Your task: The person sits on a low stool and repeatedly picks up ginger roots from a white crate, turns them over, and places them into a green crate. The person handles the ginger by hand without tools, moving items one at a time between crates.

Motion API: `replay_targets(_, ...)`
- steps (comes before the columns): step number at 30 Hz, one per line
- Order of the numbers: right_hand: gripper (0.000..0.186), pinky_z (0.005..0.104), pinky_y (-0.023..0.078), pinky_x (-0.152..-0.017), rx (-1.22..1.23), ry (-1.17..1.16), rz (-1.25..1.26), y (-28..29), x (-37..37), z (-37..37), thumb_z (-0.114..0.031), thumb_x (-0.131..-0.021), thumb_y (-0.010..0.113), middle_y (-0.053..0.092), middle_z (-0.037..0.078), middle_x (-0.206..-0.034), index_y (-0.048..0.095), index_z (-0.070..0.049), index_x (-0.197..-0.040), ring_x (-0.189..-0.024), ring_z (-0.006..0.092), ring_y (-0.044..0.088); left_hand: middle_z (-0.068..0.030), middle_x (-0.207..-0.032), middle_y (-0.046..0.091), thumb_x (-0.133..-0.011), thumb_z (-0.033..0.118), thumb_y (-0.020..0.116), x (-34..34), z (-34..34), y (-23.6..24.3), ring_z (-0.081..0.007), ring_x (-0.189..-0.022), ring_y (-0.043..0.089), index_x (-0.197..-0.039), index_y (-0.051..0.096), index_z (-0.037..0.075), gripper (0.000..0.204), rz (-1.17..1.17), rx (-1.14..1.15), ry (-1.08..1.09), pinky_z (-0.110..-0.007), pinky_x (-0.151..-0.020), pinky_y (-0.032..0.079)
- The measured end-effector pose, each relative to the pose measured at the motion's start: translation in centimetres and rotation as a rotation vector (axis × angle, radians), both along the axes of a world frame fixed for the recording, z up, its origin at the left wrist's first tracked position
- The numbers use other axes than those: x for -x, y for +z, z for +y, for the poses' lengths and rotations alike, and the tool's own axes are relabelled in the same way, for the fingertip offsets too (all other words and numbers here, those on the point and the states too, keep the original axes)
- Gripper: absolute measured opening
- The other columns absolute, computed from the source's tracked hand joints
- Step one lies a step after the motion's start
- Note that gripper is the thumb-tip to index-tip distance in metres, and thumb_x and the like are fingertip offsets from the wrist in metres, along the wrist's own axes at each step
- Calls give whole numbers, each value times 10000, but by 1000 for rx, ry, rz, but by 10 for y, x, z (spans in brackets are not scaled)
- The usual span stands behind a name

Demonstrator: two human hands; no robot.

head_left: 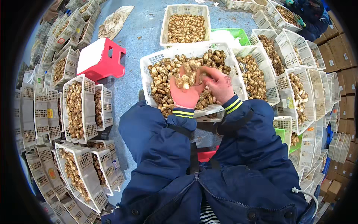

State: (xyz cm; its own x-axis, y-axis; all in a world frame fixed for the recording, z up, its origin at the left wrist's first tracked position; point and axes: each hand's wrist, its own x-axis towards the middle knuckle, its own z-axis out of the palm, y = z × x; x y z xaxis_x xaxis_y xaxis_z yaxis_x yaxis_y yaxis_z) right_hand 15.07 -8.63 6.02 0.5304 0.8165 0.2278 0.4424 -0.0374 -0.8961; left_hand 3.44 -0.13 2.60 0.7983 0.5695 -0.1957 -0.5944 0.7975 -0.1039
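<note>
A white perforated crate (156,67) in front of me is full of small brown, knobbly tubers (166,99). Above them, my left hand (185,95) is cupped, palm up, round several pale-brown tubers (185,81). My right hand (220,86) reaches over from the right, fingers curled in against that handful at my left fingertips; what exactly its thumb and finger pinch is too small to make out. Both hands look pink, with dark blue sleeves banded in yellow at the wrists.
A red-and-white stool (96,59) stands left. Stacked tuber crates (80,108) line both sides. Another tuber crate (185,26) and a green basket (242,35) lie beyond mine. A co-worker (309,18) works at top right beside cardboard boxes (332,52); a cloth (113,20) lies upper left.
</note>
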Motion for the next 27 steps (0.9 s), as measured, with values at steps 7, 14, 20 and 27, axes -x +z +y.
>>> replay_targets(7,526,350,537,-835,-191,-10,1173,7,-22,-13,-273,-982,571,628,117,-1132,407,-33,-1420,-987,206,631,-152,-1244,576,-932,487,532,1,2,6,-347,-1237,481,-1179,581,184,393,152,141,82,-595,-1071,336)
replay_targets(14,630,370,505,-918,-165,285,1320,17,-17,-17,-85,-919,616,604,161,-1193,309,19,-1459,-1107,253,597,-162,-1223,594,-948,512,497,6,8,-10,-341,-1140,559,-1185,579,201,399,157,95,100,-551,-957,471)
replay_targets(20,636,366,503,-896,-82,316,1220,16,-20,-19,-100,-889,650,594,150,-1220,352,1,-1442,-1082,233,605,-156,-1247,584,-944,526,504,6,8,-9,-343,-1169,543,-1205,563,199,422,126,58,109,-584,-1005,429)
replay_targets(27,763,333,468,-929,-103,329,1262,-4,-24,-17,-124,-875,680,523,134,-1267,253,-22,-1499,-1091,207,556,-179,-1271,563,-943,504,530,8,11,-13,-356,-1160,550,-1202,555,182,415,95,65,127,-575,-969,467)
